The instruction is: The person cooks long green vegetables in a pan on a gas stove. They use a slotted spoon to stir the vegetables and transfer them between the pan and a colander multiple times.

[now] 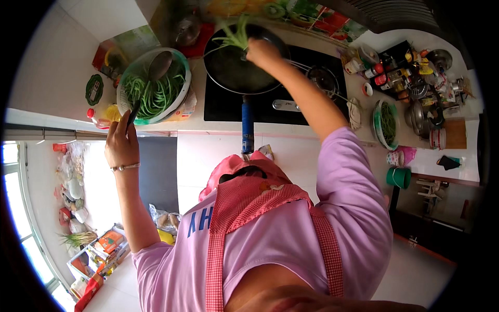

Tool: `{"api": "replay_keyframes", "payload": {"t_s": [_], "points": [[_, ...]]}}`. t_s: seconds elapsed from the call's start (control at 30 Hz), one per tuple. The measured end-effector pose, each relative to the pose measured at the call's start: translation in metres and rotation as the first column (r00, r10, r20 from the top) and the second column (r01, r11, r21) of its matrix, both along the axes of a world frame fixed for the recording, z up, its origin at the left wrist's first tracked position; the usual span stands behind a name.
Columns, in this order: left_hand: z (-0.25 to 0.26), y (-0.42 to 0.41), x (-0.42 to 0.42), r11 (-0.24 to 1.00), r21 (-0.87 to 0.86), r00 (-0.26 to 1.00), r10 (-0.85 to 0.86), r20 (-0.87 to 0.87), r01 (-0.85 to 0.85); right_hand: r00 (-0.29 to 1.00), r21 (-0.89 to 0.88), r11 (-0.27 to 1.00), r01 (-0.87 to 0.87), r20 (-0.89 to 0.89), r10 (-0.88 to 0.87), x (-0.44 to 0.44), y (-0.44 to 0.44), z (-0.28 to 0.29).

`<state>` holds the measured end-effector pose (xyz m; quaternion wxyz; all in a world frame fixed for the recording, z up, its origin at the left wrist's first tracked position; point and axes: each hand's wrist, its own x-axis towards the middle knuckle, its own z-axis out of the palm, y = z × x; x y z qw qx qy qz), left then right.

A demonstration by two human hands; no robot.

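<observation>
My left hand (122,140) grips the dark handle of a metal ladle (160,65), whose bowl lies over long green beans (158,95) in a white and green colander (188,80) on the counter. Over a black wok (234,74) on the hob, my right hand (263,52) is closed on a bunch of long green vegetable pieces (236,38), blurred and partly hidden by the fist. Faint steam seems to hang in the wok. Its blue-wrapped handle (247,124) points toward my body, with no hand on it.
The black hob (269,107) has a second burner (322,80) to the right. Farther right are a cloth (354,113), another basket of green beans (388,123), and crowded bottles and metal bowls. An oil bottle (102,117) stands left of the colander.
</observation>
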<state>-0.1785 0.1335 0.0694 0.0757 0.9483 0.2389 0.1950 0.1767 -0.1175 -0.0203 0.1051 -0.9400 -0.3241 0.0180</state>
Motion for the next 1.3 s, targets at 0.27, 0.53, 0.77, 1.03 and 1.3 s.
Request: {"api": "replay_keyframes", "payload": {"t_s": [0.27, 0.53, 0.77, 1.03, 1.3], "points": [[-0.013, 0.006, 0.005, 0.998, 0.037, 0.997, -0.051, 0.062, 0.049, 0.985, 0.293, 0.941, -0.172, 0.042, 0.168, -0.045, -0.038, -0.004], [-0.009, 0.0, 0.014, 0.999, -0.003, 0.997, -0.042, 0.062, 0.042, 0.888, -0.154, 0.875, 0.458, 0.113, -0.445, 0.045, -0.319, -0.105], [0.007, -0.02, 0.021, 0.994, -0.079, 0.995, 0.082, 0.065, -0.077, 0.954, -0.092, 0.954, 0.286, 0.117, -0.274, 0.047, -0.368, -0.133], [0.007, -0.035, 0.013, 0.977, -0.124, 0.959, 0.198, 0.201, -0.176, 0.908, 0.292, 0.951, 0.103, 0.364, -0.21, 0.036, -0.286, 0.109], [0.003, -0.031, -0.018, 0.922, -0.277, 0.886, 0.353, 0.302, -0.273, 0.975, 0.644, 0.763, -0.049, 0.195, -0.102, -0.001, -0.129, 0.164]]}}
